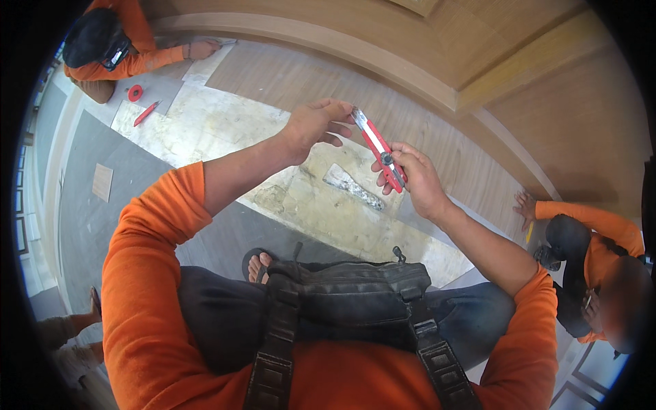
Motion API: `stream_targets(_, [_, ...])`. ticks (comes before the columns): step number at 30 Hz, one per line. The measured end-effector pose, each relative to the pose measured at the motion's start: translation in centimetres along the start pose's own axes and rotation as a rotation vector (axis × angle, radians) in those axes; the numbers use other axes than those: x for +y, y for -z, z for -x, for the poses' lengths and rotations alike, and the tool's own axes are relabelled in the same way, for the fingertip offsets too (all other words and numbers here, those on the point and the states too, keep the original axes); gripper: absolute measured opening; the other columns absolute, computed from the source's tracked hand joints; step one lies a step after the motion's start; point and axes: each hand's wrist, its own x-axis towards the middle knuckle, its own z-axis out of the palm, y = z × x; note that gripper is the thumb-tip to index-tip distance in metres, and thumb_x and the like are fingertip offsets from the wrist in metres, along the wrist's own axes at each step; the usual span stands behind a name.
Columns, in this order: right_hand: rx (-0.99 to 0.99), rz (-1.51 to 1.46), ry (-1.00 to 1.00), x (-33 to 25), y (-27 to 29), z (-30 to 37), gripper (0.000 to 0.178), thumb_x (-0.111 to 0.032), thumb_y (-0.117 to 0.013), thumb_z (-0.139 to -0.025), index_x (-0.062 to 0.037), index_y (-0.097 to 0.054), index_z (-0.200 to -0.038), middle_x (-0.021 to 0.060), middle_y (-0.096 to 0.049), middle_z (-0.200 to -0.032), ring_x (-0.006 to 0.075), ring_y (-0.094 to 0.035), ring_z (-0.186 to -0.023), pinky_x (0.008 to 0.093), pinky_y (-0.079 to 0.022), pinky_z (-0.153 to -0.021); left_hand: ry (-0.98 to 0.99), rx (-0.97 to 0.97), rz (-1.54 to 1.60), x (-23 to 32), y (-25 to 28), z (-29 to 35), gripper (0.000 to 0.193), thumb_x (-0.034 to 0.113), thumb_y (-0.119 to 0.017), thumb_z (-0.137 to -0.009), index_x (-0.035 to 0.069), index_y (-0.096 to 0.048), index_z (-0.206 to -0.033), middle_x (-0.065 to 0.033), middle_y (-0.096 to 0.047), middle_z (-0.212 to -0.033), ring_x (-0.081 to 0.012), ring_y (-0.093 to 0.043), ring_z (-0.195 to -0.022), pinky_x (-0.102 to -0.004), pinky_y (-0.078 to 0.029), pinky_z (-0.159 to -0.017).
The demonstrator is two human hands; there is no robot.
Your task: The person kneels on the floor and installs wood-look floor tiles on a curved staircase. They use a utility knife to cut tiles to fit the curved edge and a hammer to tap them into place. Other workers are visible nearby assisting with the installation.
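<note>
In my right hand (418, 179) is a red and white utility knife (373, 142), tilted with its metal tip up and to the left. The fingers wrap its lower end, near a dark round knob. My left hand (316, 128) reaches to the metal tip, with the thumb and forefinger closed at it. Its other fingers are loosely curled. Whether blade sticks out there is too small to tell. Below the knife, a putty knife (352, 186) smeared with white residue lies on the bare, stained floor patch (280, 195).
Wood-look planks (273, 78) run along the wooden wall panel (383, 41). Another red cutter (145, 114) and a red ring-shaped roll (135, 93) lie at the left, near a small tan square (102, 182). Co-workers in orange crouch at the far left (130, 48) and right (594, 225).
</note>
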Motion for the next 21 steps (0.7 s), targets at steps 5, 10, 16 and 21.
stream_targets(5, [-0.018,0.018,-0.047,-0.1,0.1,-0.2,0.040,-0.023,-0.039,-0.102,0.0031,-0.051,-0.129,0.0125,-0.065,-0.096,0.0157,-0.064,-0.078,0.0287,-0.053,-0.064,0.020,0.002,0.022,0.0,0.2,0.0,0.025,0.024,-0.054,-0.100,0.004,-0.062,-0.113,-0.0075,-0.068,-0.103,-0.0165,-0.065,-0.085,-0.0327,-0.052,-0.074])
stream_targets(10, [0.021,0.018,-0.042,-0.1,0.0,0.0,0.038,-0.021,-0.038,-0.102,0.0027,-0.051,-0.128,0.0121,-0.066,-0.097,0.0154,-0.063,-0.076,0.0276,-0.052,-0.062,0.047,-0.011,0.040,0.3,0.3,-0.1,0.033,0.026,-0.058,-0.096,0.002,-0.061,-0.118,-0.0111,-0.068,-0.109,-0.0232,-0.064,-0.098,-0.0368,-0.051,-0.080])
stream_targets(16, [0.047,0.046,-0.028,0.1,0.0,-0.2,0.031,-0.017,-0.043,-0.101,-0.0008,-0.054,-0.126,0.0110,-0.065,-0.099,0.0150,-0.063,-0.082,0.0288,-0.051,-0.069,0.018,-0.030,0.020,0.2,0.4,0.1,0.033,0.026,-0.060,-0.095,0.003,-0.061,-0.119,-0.0113,-0.067,-0.110,-0.0224,-0.064,-0.098,-0.0362,-0.052,-0.079])
stream_targets(21, [0.250,0.560,0.358,1.0,0.1,-0.3,0.030,-0.003,-0.060,-0.091,-0.0060,-0.057,-0.121,0.0105,-0.059,-0.109,0.0188,-0.059,-0.099,0.0335,-0.050,-0.084,-0.004,-0.125,0.061,0.3,0.8,0.2,0.037,0.025,-0.060,-0.096,0.003,-0.060,-0.126,-0.0107,-0.065,-0.115,-0.0214,-0.065,-0.098,-0.0361,-0.054,-0.080])
